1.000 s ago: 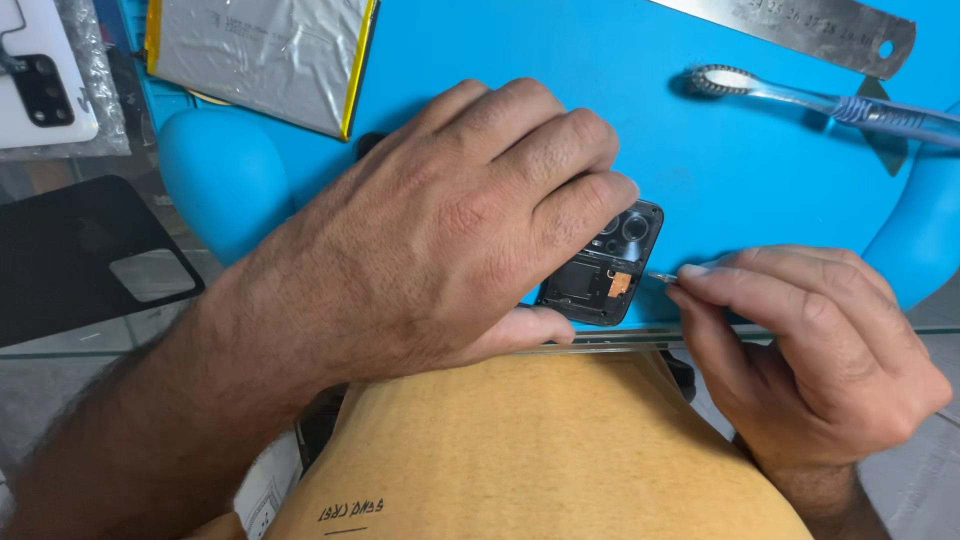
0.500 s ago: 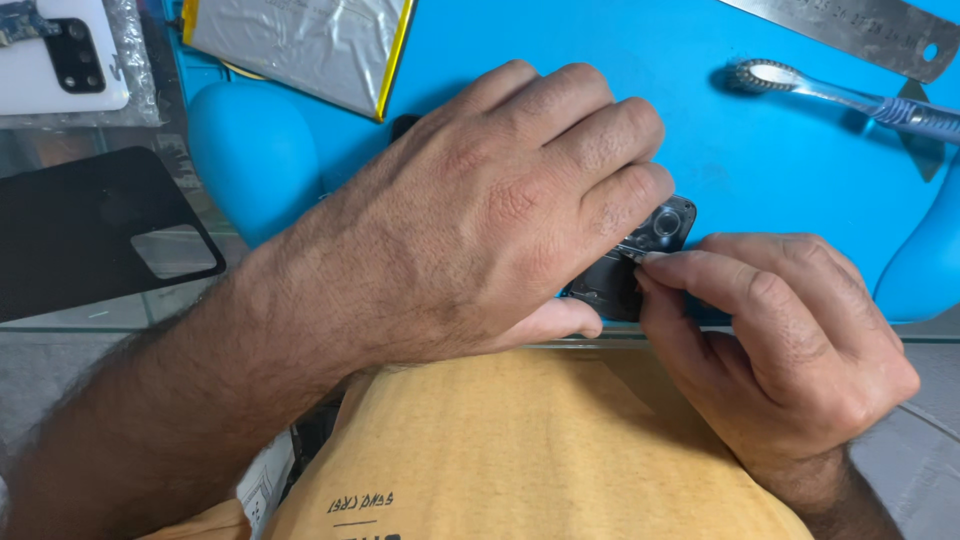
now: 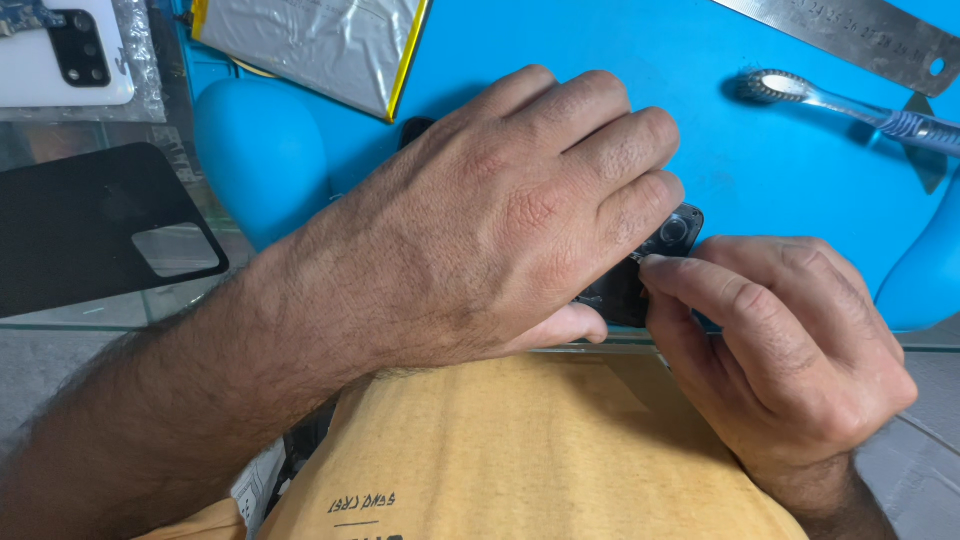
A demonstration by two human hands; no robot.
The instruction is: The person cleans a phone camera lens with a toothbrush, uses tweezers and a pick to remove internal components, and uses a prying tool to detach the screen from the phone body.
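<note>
Right hand [image 3: 790,350] closer to phone [image 3: 650,265]

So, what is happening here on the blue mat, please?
A person is working on an opened black phone at the near edge of a blue mat. The left hand lies flat over the phone and covers most of it. The right hand pinches at its exposed camera corner. A toothbrush, a metal ruler and a silver battery lie farther back, untouched.
</note>
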